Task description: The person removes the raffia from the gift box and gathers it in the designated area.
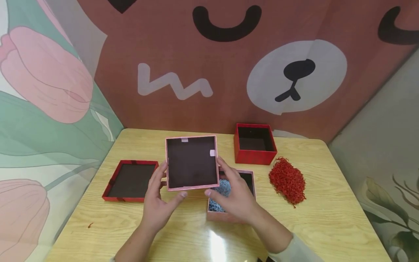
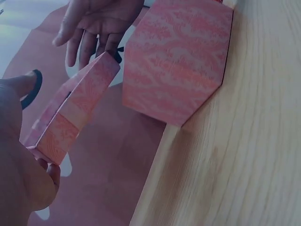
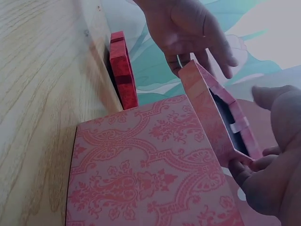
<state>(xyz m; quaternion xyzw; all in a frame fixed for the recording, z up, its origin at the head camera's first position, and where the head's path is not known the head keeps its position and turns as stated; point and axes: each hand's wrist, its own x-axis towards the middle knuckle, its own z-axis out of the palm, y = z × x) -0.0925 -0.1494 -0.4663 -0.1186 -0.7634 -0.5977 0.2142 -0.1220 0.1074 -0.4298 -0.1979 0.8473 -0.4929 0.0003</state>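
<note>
A pink box lid (image 1: 193, 162) is held up over the table, its dark inside facing me and two pale tabs along its edges. My left hand (image 1: 157, 207) grips its left side, fingers behind the rim and thumb standing off below. On the opposite side my right hand (image 1: 237, 196) holds the lid with its fingers, the thumb pointing toward the lower corner. Under my right hand is a pink patterned box (image 1: 226, 217) holding blue shredded paper (image 1: 223, 189); the hand covers part of it. The right wrist view shows the box's patterned side (image 3: 141, 165) close by.
At left lies a red box lid (image 1: 132, 180), dark inside up. A red box (image 1: 255, 156) stands open-topped at the back right, with a heap of red shredded paper (image 1: 288, 182) in front of it. A small red scrap (image 1: 90, 225) lies on the wooden table (image 1: 327, 225).
</note>
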